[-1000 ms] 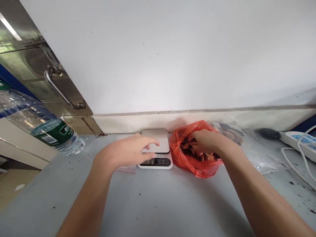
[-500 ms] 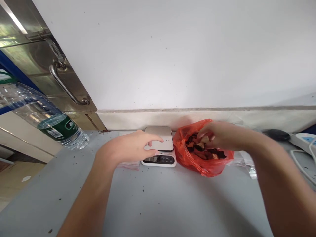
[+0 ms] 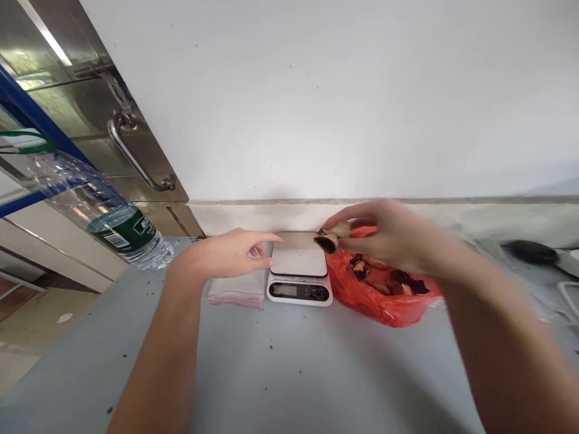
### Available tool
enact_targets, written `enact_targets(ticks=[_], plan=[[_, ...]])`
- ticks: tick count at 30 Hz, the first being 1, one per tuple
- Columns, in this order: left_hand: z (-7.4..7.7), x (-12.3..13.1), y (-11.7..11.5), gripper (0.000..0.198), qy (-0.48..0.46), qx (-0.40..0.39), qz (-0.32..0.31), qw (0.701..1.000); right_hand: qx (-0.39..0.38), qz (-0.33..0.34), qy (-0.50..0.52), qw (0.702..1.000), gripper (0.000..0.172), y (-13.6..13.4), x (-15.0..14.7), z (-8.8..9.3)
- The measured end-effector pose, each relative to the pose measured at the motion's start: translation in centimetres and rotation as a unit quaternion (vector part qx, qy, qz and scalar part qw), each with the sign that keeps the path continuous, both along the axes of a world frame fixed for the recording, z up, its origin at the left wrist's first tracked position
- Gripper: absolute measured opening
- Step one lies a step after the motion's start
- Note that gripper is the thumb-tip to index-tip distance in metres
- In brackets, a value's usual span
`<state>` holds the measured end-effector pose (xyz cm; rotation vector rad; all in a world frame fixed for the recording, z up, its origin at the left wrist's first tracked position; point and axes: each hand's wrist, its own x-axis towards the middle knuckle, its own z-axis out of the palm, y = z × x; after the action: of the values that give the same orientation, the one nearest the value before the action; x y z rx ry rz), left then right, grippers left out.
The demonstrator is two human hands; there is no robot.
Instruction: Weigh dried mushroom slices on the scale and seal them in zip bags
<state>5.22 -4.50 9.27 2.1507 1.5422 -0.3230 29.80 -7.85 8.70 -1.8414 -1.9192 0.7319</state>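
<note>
My left forearm rises from the lower edge of view, and the wrist bends inward so that my left grip [image 3: 226,256] points right. Its index finger and thumb extend with a wide gap between them, holding nothing; the fingertips sit at the left edge of the plate of a white rectangular digital scale [image 3: 298,268]. Whether they touch the plate, I cannot tell.

My right forearm enters from the lower right, slightly blurred. My right grip [image 3: 384,238] points left, back of the hand uppermost, fingers and thumb closed on a brown, curled, dried piece [image 3: 329,242] with a dark hollow end. I hold this piece at the right rear corner of the scale plate, beside a crumpled red plastic bag [image 3: 384,310]. More dark brown dried pieces [image 3: 402,283] lie inside the open bag.

The scale rests on a grey flat bench [image 3: 271,374], between the bag and a stack of clear plastic sachets [image 3: 237,292] with pink edges. The sachets lie below my left grip. The display digits are too faint to read.
</note>
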Motion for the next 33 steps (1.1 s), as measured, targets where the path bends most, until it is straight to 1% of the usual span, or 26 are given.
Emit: enact_targets(ticks=[1, 4, 7, 10, 13, 15, 18, 19, 21, 24, 28, 31, 33], plan=[[-0.1, -0.3, 0.1, 0.061, 0.002, 0.0, 0.005, 1.0, -0.007, 0.004, 0.006, 1.0, 0.024, 0.4, -1.0, -0.7], [-0.8, -1.2, 0.6, 0.063, 0.011, -0.01, 0.02, 1.0, 0.015, 0.041, -0.001, 0.999, 0.028, 1.7, -3.3, -3.0], [-1.6, -2.0, 1.0, 0.065, 0.021, -0.026, 0.026, 0.999, 0.021, 0.074, -0.034, 0.996, 0.033, 2.6, -4.4, -5.0], [-2.1, -2.2, 1.3, 0.066, 0.027, -0.035, 0.033, 0.998, 0.028, 0.106, -0.045, 0.993, 0.032, 2.9, -4.5, -6.1], [-2.3, -1.9, 1.4, 0.062, 0.028, -0.034, 0.028, 0.999, 0.024, 0.125, -0.042, 0.991, 0.033, 2.9, -4.3, -6.4], [-2.4, -1.4, 1.4, 0.059, 0.022, -0.041, 0.019, 0.999, 0.018, 0.123, -0.045, 0.991, 0.039, 2.9, -4.0, -6.3], [-2.5, -0.7, 1.2, 0.058, 0.023, -0.049, 0.014, 0.998, 0.003, 0.106, -0.054, 0.993, 0.052, 2.8, -3.7, -5.9], [-2.5, -0.5, 1.2, 0.059, 0.023, -0.049, 0.012, 0.998, -0.002, 0.098, -0.057, 0.994, 0.055, 2.7, -3.5, -5.7], [-2.6, 0.0, 1.1, 0.055, 0.014, -0.045, 0.005, 0.999, -0.005, 0.085, -0.052, 0.995, 0.054, 2.6, -3.1, -5.3], [-2.9, 0.7, 1.0, 0.043, 0.001, -0.026, -0.003, 1.0, 0.01, 0.065, -0.03, 0.997, 0.045, 2.2, -2.4, -4.3], [-3.5, 1.8, 0.9, 0.04, -0.014, 0.011, -0.015, 1.0, 0.048, 0.009, -0.03, 0.998, 0.031, 1.3, -1.1, -2.1], [-3.4, 1.9, 1.0, 0.035, -0.022, 0.014, -0.021, 0.999, 0.034, 0.017, -0.064, 0.997, 0.019, 0.7, 0.5, -0.8], [-3.0, 1.4, 1.1, 0.03, -0.021, -0.008, -0.02, 1.0, 0.022, 0.028, -0.103, 0.994, 0.011, 0.5, 1.9, -0.6]])
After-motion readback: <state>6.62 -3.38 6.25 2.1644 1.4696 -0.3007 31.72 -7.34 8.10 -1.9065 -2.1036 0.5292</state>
